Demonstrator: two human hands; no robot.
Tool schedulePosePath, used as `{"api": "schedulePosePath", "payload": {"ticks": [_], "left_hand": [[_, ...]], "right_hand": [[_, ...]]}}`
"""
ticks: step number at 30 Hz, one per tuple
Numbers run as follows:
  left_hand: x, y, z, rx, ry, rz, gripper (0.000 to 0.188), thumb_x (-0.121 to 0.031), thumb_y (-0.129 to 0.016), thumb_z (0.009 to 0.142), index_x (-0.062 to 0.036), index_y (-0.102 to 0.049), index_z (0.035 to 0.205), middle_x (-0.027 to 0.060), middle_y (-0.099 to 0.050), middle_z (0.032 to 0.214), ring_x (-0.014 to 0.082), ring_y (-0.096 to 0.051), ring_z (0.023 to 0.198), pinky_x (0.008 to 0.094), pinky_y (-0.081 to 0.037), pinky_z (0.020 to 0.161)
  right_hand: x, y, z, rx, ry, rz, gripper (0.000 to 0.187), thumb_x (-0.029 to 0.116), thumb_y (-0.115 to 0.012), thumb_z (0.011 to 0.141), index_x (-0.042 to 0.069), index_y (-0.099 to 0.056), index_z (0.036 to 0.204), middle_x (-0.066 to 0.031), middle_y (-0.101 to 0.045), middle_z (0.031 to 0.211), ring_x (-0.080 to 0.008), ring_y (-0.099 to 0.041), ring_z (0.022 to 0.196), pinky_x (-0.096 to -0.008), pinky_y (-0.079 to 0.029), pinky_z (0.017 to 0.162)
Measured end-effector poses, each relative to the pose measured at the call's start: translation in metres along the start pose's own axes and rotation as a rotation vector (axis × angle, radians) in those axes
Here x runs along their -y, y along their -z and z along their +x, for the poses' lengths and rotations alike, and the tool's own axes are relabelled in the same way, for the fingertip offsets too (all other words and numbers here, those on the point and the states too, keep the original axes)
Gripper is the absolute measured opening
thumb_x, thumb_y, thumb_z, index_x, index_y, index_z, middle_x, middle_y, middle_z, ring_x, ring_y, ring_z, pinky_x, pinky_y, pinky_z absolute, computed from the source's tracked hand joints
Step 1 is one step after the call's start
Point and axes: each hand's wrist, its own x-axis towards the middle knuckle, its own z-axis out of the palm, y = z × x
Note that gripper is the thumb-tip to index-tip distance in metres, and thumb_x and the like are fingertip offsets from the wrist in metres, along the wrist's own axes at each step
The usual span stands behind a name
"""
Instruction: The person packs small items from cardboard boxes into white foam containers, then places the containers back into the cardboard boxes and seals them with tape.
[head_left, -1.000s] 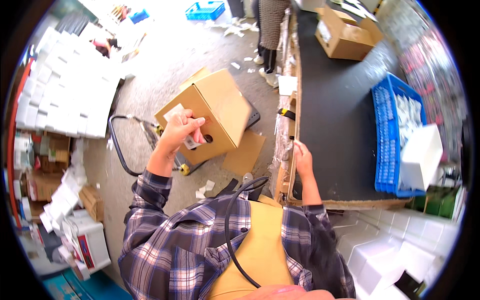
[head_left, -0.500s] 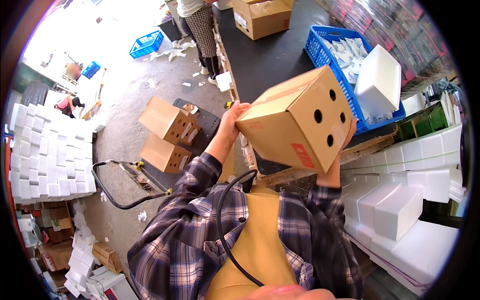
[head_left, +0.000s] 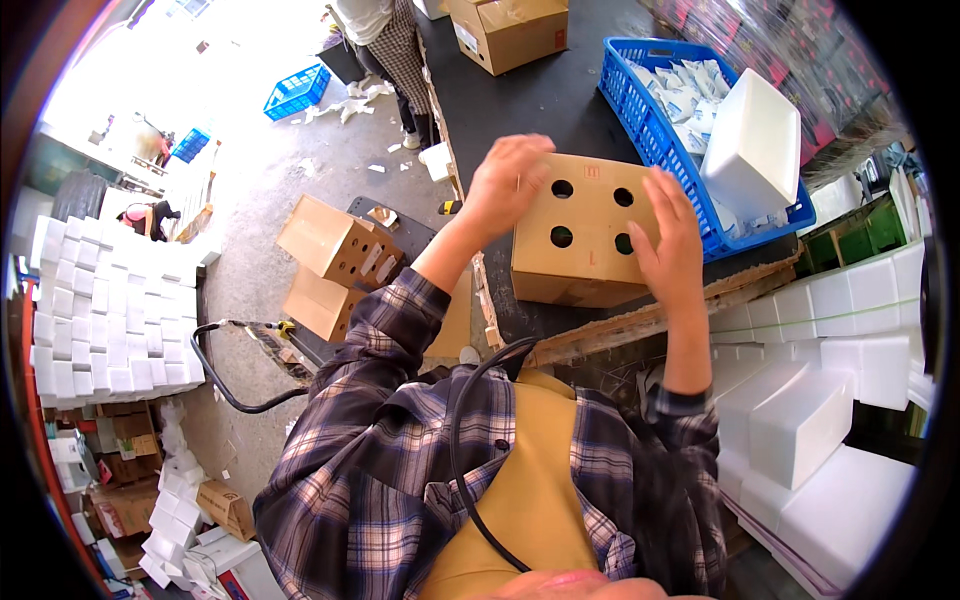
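Note:
A brown cardboard box rests on the dark tabletop in front of me, its face with several round holes turned up. At its far left corner is my left hand, fingers loosely bent and slightly blurred, the thumb near the top edge. Along the right edge my right hand lies open, fingers stretched and thumb apart, overlapping the upper face. Neither hand is wrapped round the box; whether the left one touches it I cannot tell.
Right of the box stands a blue crate with white packets and a white foam box. Another carton sits farther back on the table. A trolley with cartons stands left; a person is beyond.
The box has come down from my raised hands onto the tabletop and turned, so its holed face now points up. My hands have loosened from its sides to its upper edges.

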Motion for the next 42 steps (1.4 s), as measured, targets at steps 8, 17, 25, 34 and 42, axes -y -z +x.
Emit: {"api": "schedulePosePath", "payload": {"ticks": [8,17,25,34,42], "left_hand": [[-0.041,-0.012,0.012,0.355,-0.089,0.554,0.039,-0.009,-0.063,0.085,0.0042,-0.063,0.122,0.0138,-0.06,0.121,0.0324,-0.056,0.118,0.0395,-0.048,0.103],[-0.039,-0.042,0.017,0.564,0.045,0.583,0.045,-0.004,-0.064,0.083,-0.0035,-0.063,0.128,0.0147,-0.059,0.12,0.0336,-0.056,0.118,0.0442,-0.048,0.102],[-0.023,-0.036,0.077,0.211,0.044,-0.01,0.077,-0.008,-0.07,0.082,-0.0058,-0.04,0.153,0.0203,-0.051,0.145,0.0385,-0.048,0.135,0.0438,-0.038,0.116],[-0.006,-0.052,0.073,0.342,0.071,-0.024,0.017,-0.021,-0.073,0.092,-0.0035,-0.072,0.091,0.0133,-0.067,0.08,0.0296,-0.066,0.075,0.0377,-0.052,0.071],[-0.112,0.024,0.062,0.563,0.232,-0.284,0.016,-0.013,-0.072,0.091,0.0002,-0.069,0.082,0.0093,-0.063,0.069,0.018,-0.064,0.063,0.0332,-0.049,0.062]], "right_hand": [[-0.018,-0.036,0.029,0.048,0.097,-0.145,0.031,0.017,-0.074,0.085,-0.003,-0.065,0.106,-0.0158,-0.063,0.113,-0.0336,-0.059,0.113,-0.0408,-0.052,0.096],[-0.045,-0.054,0.023,0.248,0.008,-0.03,0.027,0.025,-0.071,0.083,-0.002,-0.071,0.085,-0.0145,-0.064,0.097,-0.0329,-0.063,0.099,-0.0443,-0.055,0.086],[-0.048,-0.028,0.001,-0.289,-0.061,0.31,0.009,0.007,-0.069,0.087,-0.001,-0.068,0.093,-0.0153,-0.069,0.106,-0.0339,-0.066,0.103,-0.0403,-0.053,0.09],[-0.054,-0.059,-0.188,0.25,-1.257,1.318,0.081,0.077,-0.033,0.099,0.004,-0.061,0.118,-0.0195,-0.074,0.104,-0.0304,-0.075,0.08,-0.039,-0.06,0.074],[-0.076,-0.071,-0.127,-0.178,-1.191,1.529,0.044,0.039,-0.052,0.108,0.006,-0.061,0.136,-0.0062,-0.066,0.134,-0.0199,-0.062,0.122,-0.0371,-0.05,0.101]]}}
